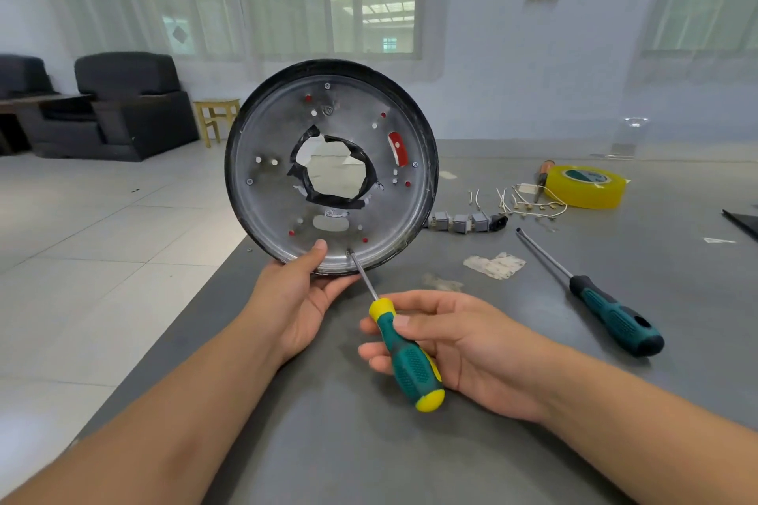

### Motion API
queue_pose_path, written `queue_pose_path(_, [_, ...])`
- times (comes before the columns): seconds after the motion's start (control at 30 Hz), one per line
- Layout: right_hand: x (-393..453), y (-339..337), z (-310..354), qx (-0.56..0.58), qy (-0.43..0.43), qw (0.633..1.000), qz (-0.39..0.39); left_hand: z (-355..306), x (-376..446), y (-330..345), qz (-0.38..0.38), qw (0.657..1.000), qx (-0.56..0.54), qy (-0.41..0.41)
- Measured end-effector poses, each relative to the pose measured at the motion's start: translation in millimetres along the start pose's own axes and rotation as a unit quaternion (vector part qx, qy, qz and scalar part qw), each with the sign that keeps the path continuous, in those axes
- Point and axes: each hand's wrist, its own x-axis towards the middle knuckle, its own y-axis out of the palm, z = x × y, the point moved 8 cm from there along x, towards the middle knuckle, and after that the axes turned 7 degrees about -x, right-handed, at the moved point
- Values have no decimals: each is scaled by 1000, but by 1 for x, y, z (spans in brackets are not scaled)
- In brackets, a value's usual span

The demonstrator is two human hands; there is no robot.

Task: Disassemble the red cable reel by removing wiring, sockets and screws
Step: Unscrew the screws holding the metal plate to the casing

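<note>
Grey table (410, 463), upright reel disc (332, 166) — black-rimmed, torn centre hole

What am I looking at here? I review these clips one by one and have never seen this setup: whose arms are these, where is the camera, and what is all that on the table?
There is no machine: a person works bare-handed, and the one camera sits on their head, looking forward and down. The left hand holds the cable reel's round metal plate upright by its lower rim on a grey table. The right hand grips a green and yellow screwdriver, its tip at a screw near the plate's bottom edge. Lying to the right are a second, longer screwdriver, a row of small grey sockets, short loose wires, a yellow tape roll and a scrap of torn tape.
</note>
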Motion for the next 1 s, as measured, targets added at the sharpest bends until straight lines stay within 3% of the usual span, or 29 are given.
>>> queue_pose_path(0.73, [0,1,1,-2,24,1000,-20,-4,-8,1,-17,1000,-11,15])
queue_pose_path(1.0, [-3,-11,-2,19,32,991,-127,-8,-12,7,8,994,67,83])
